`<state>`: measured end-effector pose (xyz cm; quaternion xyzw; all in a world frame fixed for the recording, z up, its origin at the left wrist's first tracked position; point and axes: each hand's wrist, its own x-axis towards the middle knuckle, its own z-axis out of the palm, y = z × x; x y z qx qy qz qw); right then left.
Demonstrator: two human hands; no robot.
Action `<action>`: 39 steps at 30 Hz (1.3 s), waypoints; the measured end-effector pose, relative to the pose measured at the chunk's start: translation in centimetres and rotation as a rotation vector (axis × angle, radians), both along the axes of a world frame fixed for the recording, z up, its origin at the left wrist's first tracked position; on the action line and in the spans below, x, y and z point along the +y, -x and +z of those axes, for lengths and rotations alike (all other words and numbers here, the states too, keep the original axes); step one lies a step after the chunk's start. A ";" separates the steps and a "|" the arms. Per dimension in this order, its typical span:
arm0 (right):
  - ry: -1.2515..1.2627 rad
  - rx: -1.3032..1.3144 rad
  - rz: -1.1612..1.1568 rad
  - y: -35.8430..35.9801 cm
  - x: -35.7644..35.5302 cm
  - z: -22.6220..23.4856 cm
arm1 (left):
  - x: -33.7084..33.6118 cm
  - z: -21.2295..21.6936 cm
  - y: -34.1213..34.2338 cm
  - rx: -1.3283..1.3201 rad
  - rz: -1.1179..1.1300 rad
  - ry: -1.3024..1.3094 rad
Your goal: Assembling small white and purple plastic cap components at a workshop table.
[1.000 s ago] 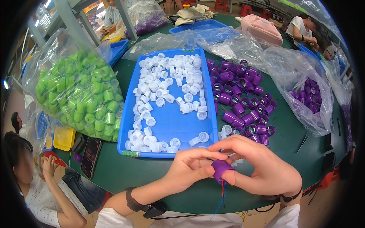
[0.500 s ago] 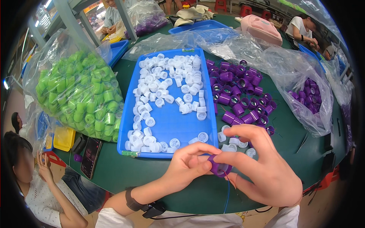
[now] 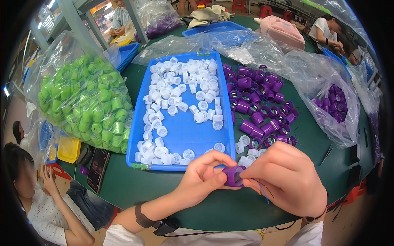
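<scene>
Close to the table's near edge, my left hand (image 3: 204,174) grips a purple plastic cylinder (image 3: 232,176) between thumb and fingers. The cylinder lies on its side, its open mouth turned to the right. At that mouth, the fingers of my right hand (image 3: 285,180) are pinched together; what is between their tips is hidden. Thin wires (image 3: 264,192), one of them blue, trail below the right fingers. Several translucent white caps (image 3: 245,140) lie on the table just beyond my hands. A blue tray (image 3: 186,141) of more such caps stands ahead of my left hand.
Purple cylinders with wires (image 3: 256,96) are heaped right of the tray, beside a clear bag (image 3: 344,131) holding more. At left are a big bag of green cylinders (image 3: 86,102), a phone (image 3: 98,170) and a yellow tray (image 3: 69,148). Other people sit around the table.
The purple cylinder has tipped so its mouth turns toward my right hand. My right fingers have gone from spread around it to pinched at its mouth. The wires have swung right.
</scene>
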<state>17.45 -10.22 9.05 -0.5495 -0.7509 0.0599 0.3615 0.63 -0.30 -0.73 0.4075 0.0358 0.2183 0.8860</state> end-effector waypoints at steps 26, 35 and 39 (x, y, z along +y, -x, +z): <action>0.345 0.250 0.037 1.0 0.0 0.4 | -0.2 0.9 0.1 0.115 -0.151 -0.012; 0.425 0.382 0.019 1.0 0.1 0.0 | -0.1 0.6 0.1 -0.021 -0.181 0.001; 0.440 0.385 0.005 0.9 0.1 0.0 | 0.1 0.4 0.2 -0.025 -0.200 0.027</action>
